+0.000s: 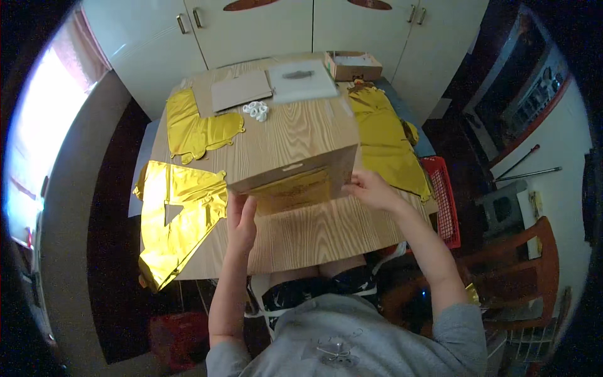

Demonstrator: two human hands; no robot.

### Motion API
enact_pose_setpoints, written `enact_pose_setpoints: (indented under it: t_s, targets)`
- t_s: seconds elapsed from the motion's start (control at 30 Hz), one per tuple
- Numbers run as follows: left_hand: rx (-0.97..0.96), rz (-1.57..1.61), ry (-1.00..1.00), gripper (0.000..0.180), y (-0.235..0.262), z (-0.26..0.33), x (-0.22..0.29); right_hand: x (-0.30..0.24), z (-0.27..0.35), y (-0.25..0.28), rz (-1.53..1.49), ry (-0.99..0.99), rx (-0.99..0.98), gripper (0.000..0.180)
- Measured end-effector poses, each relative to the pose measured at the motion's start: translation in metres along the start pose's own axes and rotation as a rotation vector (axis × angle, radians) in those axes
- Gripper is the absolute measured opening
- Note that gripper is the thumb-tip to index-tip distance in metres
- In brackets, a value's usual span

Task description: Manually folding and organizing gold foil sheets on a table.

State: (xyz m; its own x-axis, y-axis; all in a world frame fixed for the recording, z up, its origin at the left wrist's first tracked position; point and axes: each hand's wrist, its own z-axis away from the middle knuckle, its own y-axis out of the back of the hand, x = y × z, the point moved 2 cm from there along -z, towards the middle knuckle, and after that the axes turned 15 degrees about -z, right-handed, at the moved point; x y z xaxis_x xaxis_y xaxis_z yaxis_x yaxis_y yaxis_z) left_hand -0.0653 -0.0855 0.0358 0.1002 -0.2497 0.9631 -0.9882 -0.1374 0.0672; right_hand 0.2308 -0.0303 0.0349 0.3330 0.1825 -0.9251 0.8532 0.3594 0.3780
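A brown cardboard box (342,171) with a handle slot stands at the middle of the table, its open side toward me. Gold foil (292,191) shows inside it. My left hand (242,217) grips the box's left edge, thumb apart from the fingers. At the opposite edge, my right hand (370,190) pinches the side wall. Left of the box lies a shiny gold foil balloon (182,210), flat, with a triangular hole. Behind it is another flat gold foil balloon (195,129). More flat gold foil (389,141) is spread on the right.
A cluster of white rings (256,111) lies behind the box. Farther back are a cardboard sheet (242,92), a pale translucent sheet (304,85) and a small open carton (355,70). Right of the table are a red basket (445,204) and a wooden chair (546,251).
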Motion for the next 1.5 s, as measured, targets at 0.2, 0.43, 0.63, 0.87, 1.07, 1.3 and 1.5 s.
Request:
enact_pose_setpoints:
  t_s: [0.2, 0.43, 0.63, 0.87, 1.07, 1.3, 1.5]
  targets:
    - [-0.021, -0.056, 0.055, 0.026, -0.002, -0.015, -0.014, 0.029, -0.002, -0.009, -0.096, -0.088, 0.021, 0.046]
    - [0.000, -0.855, -0.085, 0.063, -0.001, -0.015, -0.039, -0.007, 0.021, -0.016, 0.100, -0.345, -0.097, 0.050]
    - [-0.128, -1.410, -0.298, 0.063, -0.016, -0.008, -0.021, -0.016, 0.032, -0.025, 0.555, 0.054, 0.057, 0.042]
    - [-0.374, -1.321, -0.450, 0.066, -0.047, -0.003, -0.023, -0.019, -0.001, -0.061, 0.543, 0.296, 0.051, 0.042]
    - [-0.531, -1.375, -0.421, 0.076, -0.051, 0.000, -0.029, 0.010, 0.004, -0.083, 0.723, 0.338, -0.083, 0.056]
    - [-0.471, -1.421, -0.416, 0.089, -0.049, -0.002, -0.035, 0.004, 0.006, -0.079, 0.737, 0.298, -0.126, 0.062]
    - [-0.462, -1.473, -0.406, 0.097, -0.041, -0.005, -0.037, 0.002, 0.007, -0.079, 0.785, 0.235, -0.150, 0.063]
